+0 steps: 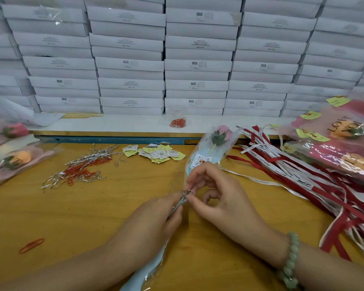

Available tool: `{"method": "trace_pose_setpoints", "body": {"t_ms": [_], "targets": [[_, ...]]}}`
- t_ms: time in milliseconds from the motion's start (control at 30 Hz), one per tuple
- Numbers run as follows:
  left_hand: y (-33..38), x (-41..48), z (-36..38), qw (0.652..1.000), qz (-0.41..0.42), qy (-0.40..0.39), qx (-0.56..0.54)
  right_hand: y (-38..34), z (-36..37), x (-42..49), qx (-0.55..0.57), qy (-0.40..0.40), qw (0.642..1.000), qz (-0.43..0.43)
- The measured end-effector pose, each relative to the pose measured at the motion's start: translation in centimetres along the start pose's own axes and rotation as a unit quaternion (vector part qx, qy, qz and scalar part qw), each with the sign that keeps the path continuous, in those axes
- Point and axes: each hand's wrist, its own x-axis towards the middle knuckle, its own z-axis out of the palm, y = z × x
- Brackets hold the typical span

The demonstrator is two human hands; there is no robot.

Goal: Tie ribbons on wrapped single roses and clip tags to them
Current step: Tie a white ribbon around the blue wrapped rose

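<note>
Step in hand, as we judge it: cinching the neck of the wrap before any ribbon goes on.

The wrapped rose (213,143) lies at the middle of the surface (97,211), its stem end at the near edge and its bloom toward the far edge. The left hand (156,217) has its fingers curled round the gathered wrap. The right hand (221,202) pinches a silver wire tie (187,193) between thumb and forefinger, the other fingers spread loose. We cannot tell how far the tie is twisted.

Next move, our guess: finish the twist, then reach for one ribbon from the heap of ribbons (303,175) along the right edge. That calls for the left hand's hold on the neck not slackening.

The tags (156,153) lie loose toward the far edge. The clips (80,172) are mixed with spare silver ties left of them.

Containers: a small clear jar (178,119) on the white ledge beyond the far edge holds orange clips. The white boxes (130,66) stacked behind are closed, so their contents are unseen.
</note>
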Motion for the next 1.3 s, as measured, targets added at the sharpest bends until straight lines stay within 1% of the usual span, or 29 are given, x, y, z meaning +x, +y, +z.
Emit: {"method": "trace_pose_setpoints", "body": {"t_ms": [233,433,567,700,767,867,1067,1133,1300], "targets": [[0.37,0.01,-0.06,1.000,-0.014,-0.008,-0.002,-0.14,0.17,-0.09,0.021,-0.018,1.000,0.011],[0.48,-0.11,-0.18,1.000,-0.014,-0.002,-0.007,-0.18,0.09,-0.18,0.021,-0.009,1.000,0.017],[0.46,-0.08,-0.14,1.000,-0.014,0.000,-0.006,0.05,-0.01,-0.06,-0.036,0.007,0.999,0.015],[0.44,-0.12,-0.16,1.000,-0.020,0.003,-0.003,0.11,-0.07,0.02,-0.153,-0.016,0.988,-0.014],[0.52,-0.13,-0.18,1.000,-0.026,-0.001,0.000,0.14,-0.13,0.07,-0.177,-0.020,0.984,-0.012],[0.67,-0.07,-0.22,1.000,-0.028,-0.007,0.000,0.12,-0.24,0.03,-0.131,-0.001,0.991,0.013],[0.83,-0.14,-0.28,1.000,-0.030,-0.006,0.003,0.00,-0.26,0.03,-0.076,0.017,0.997,0.029],[0.86,-0.11,-0.30,0.999,-0.031,-0.009,0.004,-0.12,-0.27,0.04,-0.051,0.012,0.998,0.034],[0.76,-0.10,-0.24,1.000,-0.029,-0.010,-0.004,-0.21,-0.15,0.00,-0.043,-0.002,0.998,0.036]]}}
